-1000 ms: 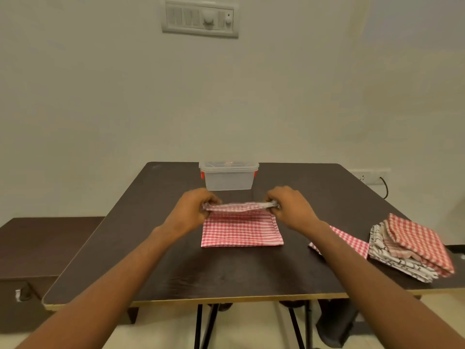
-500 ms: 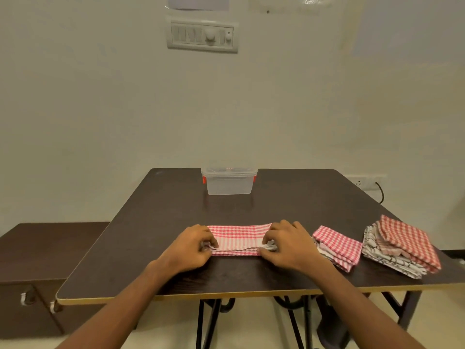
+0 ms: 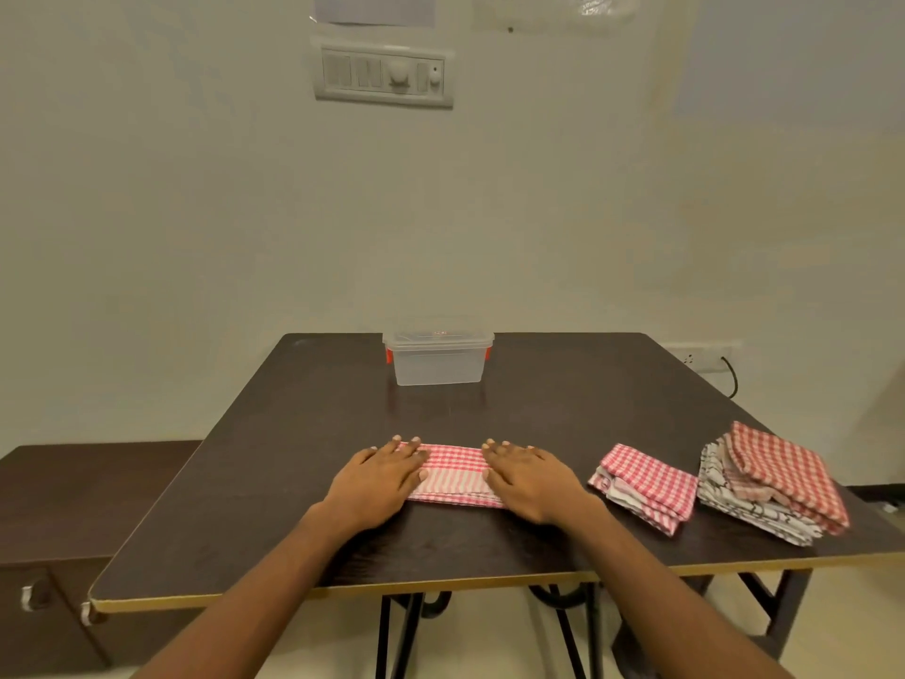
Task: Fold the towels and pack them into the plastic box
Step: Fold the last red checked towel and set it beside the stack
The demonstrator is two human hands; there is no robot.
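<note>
While both of your hands lie flat upon it, the red-and-white checked towel (image 3: 453, 470) rests on the dark surface (image 3: 538, 409) near the front edge, folded into a narrow band running left to right. Your left hand (image 3: 377, 480) covers the band's left end, palm down, fingers straight and slightly apart, fingertips reaching its far edge. Your right hand (image 3: 526, 477) covers the right end in the same way, with the thumb lying inward on the cloth. Neither hand pinches or curls round the fabric; both press it with straight fingers. Between the hands the band shows a checked strip on its far side and a paler striped strip on its near side.

The plastic box (image 3: 438, 362) stands at the far edge of the surface, close to the wall and well apart from the towel, roughly in line with the gap between your hands. It is translucent, its lid sits on top, and red clasps show at both ends.

A second folded checked towel (image 3: 646, 485) lies near your right hand, apart from it. Farther right, near the surface's right edge, rests a pile of towels (image 3: 774, 482), checked cloth over white cloth with black markings.

A switch panel (image 3: 383, 73) hangs on the wall above the box; a socket (image 3: 695, 357) with a cable sits low at right. A low dark cabinet (image 3: 73, 492) stands left of the surface.
</note>
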